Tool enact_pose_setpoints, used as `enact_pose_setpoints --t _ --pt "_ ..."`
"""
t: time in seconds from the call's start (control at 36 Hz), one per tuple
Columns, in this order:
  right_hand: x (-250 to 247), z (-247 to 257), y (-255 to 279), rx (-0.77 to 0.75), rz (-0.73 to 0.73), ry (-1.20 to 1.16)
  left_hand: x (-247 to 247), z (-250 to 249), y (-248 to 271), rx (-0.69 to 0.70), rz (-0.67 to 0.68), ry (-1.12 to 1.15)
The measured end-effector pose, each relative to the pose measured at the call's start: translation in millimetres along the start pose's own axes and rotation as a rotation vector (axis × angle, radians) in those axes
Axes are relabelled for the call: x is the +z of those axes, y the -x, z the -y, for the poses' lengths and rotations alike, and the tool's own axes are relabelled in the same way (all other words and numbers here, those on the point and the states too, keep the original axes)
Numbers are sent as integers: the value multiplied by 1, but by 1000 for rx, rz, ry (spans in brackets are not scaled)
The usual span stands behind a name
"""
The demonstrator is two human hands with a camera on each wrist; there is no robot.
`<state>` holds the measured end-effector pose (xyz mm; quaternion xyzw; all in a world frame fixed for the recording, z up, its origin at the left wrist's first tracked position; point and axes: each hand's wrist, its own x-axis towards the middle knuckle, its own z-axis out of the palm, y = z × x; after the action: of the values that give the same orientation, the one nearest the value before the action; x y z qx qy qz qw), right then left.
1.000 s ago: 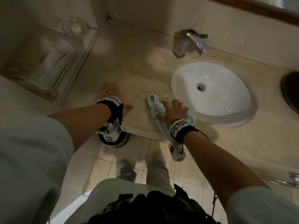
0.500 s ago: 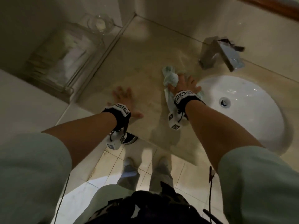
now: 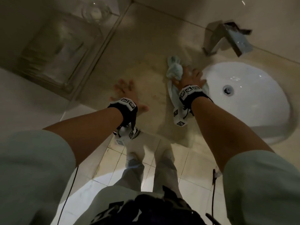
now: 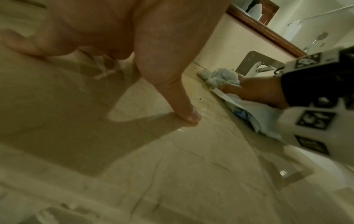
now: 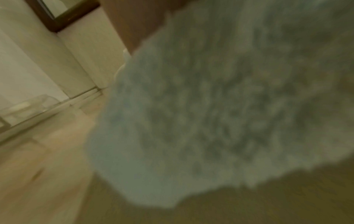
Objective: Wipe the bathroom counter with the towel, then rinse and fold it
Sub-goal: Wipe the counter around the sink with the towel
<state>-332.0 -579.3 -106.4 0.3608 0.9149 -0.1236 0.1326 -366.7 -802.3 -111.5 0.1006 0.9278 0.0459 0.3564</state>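
A crumpled pale blue towel (image 3: 174, 69) lies on the beige stone counter (image 3: 151, 46), just left of the white sink (image 3: 251, 98). My right hand (image 3: 190, 77) presses down on it with fingers spread and straight, its fingertips near the sink's left rim. The towel (image 5: 210, 106) fills the blurred right wrist view. My left hand (image 3: 125, 91) lies flat on the counter to the left, fingers spread, holding nothing. In the left wrist view its thumb (image 4: 184, 106) touches the stone, and the towel (image 4: 220, 75) shows under the right hand (image 4: 254, 89).
A chrome faucet (image 3: 227, 39) stands behind the sink by the back wall. A glass tray (image 3: 53, 51) and a small glass dish (image 3: 95, 11) sit on a ledge at the left. The counter's front edge runs below my wrists, with tiled floor beneath.
My right hand slid the towel from the counter's front edge toward the back wall and faucet, and its fingers spread out flat. My left hand stayed planted.
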Motion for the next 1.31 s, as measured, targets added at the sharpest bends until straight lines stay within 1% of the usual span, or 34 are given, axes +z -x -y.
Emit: enact_pose_setpoints --t 0.11,0.19,0.33,0.44,0.58,0.61,0.67,0.75,0.89,0.97,1.03,1.11,1.22,1.31 --pt "13 -9 35 5 -14 29 4 6 6 17 -55 -7" --pt "22 -15 56 -25 -32 42 8 5 13 38 -91 -14" --pt "29 -26 91 -52 -23 62 16 -3 28 118 -140 -77" --pt "34 -38 117 -91 -20 47 20 -17 41 143 -153 -85" --pt "43 -71 150 -126 -27 56 45 -38 72 189 -261 -140" --pt "45 -81 157 -126 -30 47 50 -41 78 187 -259 -148" --pt "47 -101 169 -112 -31 40 59 -45 86 178 -214 -179" --pt "48 -142 186 -57 -52 37 77 -50 99 213 -171 -203" --pt "37 -233 213 91 -49 -34 103 -72 122 296 -139 -233" --pt "31 -288 225 249 -53 -83 118 -86 135 342 -136 -233" --pt "28 -314 231 349 -46 -108 126 -92 139 342 -121 -245" --pt "26 -327 235 398 -37 -124 135 -97 140 342 -112 -256" --pt "24 -317 235 426 -59 -118 136 -98 141 356 -94 -256" --pt "22 -306 235 452 -48 -123 132 -92 135 371 -112 -263"
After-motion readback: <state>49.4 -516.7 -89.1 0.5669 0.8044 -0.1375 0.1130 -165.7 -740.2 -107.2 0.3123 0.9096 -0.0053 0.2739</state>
